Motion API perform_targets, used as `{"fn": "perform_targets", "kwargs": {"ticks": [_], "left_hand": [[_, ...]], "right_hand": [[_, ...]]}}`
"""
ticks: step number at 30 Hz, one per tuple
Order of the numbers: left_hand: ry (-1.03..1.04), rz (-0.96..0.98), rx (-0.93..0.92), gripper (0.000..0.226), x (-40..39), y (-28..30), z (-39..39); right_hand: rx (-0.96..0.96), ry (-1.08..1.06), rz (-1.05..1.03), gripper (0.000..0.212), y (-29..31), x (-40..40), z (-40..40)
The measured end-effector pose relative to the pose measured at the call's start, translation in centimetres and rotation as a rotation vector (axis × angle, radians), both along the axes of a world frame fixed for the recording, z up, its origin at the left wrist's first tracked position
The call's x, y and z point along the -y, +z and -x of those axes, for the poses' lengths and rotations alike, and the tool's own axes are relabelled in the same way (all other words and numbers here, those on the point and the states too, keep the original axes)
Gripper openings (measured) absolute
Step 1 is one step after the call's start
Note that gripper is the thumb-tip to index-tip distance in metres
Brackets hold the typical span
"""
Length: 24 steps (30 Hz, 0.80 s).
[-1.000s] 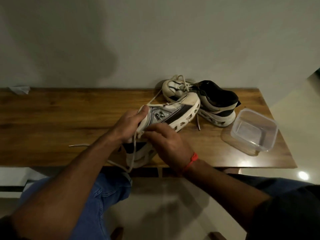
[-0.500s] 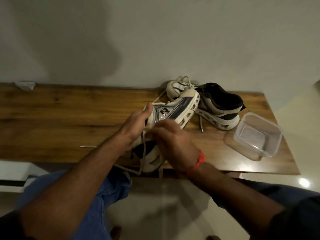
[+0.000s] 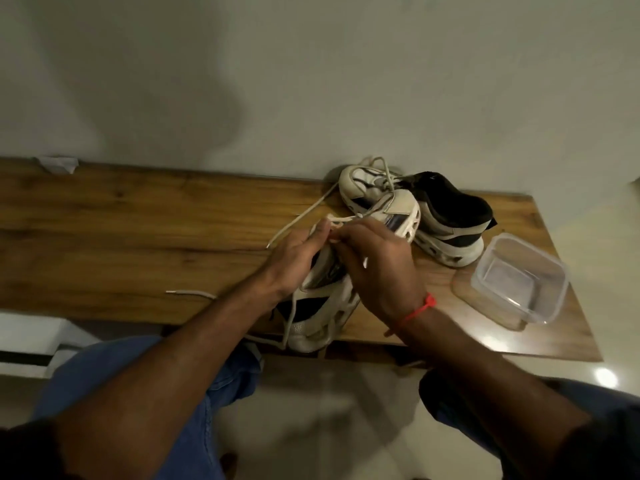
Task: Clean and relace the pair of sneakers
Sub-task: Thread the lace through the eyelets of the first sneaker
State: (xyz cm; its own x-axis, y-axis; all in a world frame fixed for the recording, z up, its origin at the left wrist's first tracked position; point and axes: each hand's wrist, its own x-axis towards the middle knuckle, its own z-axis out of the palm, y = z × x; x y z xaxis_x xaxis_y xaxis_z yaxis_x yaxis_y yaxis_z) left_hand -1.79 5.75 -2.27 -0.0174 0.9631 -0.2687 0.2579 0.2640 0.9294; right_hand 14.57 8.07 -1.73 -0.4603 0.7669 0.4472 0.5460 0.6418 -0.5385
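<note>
A white and black sneaker (image 3: 323, 306) lies on its side at the front edge of the wooden table (image 3: 138, 237), its heel over the edge. My left hand (image 3: 294, 258) holds its upper from the left. My right hand (image 3: 377, 268) covers the lace area from the right and pinches the white lace (image 3: 341, 221) near the eyelets. Loose lace ends trail left across the table (image 3: 294, 216) and hang by the heel. The second sneaker (image 3: 443, 216) sits behind, against the wall.
A clear plastic container (image 3: 519, 278) stands on its lid at the right end of the table. A crumpled white tissue (image 3: 57, 163) lies at the far left by the wall. My knees in blue jeans are below the table edge.
Both hands slid up the sneaker toward its toe end. My right hand now pinches the lace higher up, and a lace end has swung out to the left across the table.
</note>
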Motion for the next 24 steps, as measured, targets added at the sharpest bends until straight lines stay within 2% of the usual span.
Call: {"fn": "perform_targets", "kwargs": {"ticks": [3, 7, 9, 12, 14, 17, 19, 21, 24], "left_hand": [[-0.008, 0.005, -0.016, 0.060, -0.2, -0.1, 0.4], [-0.020, -0.050, -0.069, 0.059, -0.3, 0.1, -0.6], [-0.003, -0.033, -0.041, 0.058, -0.2, 0.0, -0.6], [0.116, 0.017, 0.070, 0.052, -0.5, -0.1, 0.3], [0.201, 0.042, 0.109, 0.055, -0.7, 0.1, 0.7], [0.195, 0.069, 0.116, 0.066, -0.9, 0.7, 1.1], [0.174, 0.082, 0.087, 0.070, -1.0, 0.9, 1.4], [0.168, 0.117, 0.083, 0.072, -1.2, 1.0, 2.0], [0.231, 0.119, 0.069, 0.062, -1.7, 1.3, 3.2]], "right_hand": [[0.029, 0.071, -0.010, 0.017, 0.0, -0.7, -0.3], [0.037, -0.132, -0.004, 0.016, -0.9, -4.2, -2.3], [0.011, -0.121, 0.003, 0.016, -1.1, -3.4, -1.8], [-0.019, 0.039, -0.018, 0.020, -1.3, 0.0, 0.5], [-0.006, 0.226, -0.049, 0.026, -1.7, 2.3, 1.9], [0.070, 0.476, -0.095, 0.042, -2.1, 3.9, 2.8], [0.107, 0.563, -0.093, 0.034, -1.8, 3.9, 2.5], [0.063, 0.556, -0.086, 0.019, -1.4, 3.0, 1.8], [-0.097, 0.333, -0.009, 0.015, -1.2, 1.2, 0.9]]}}
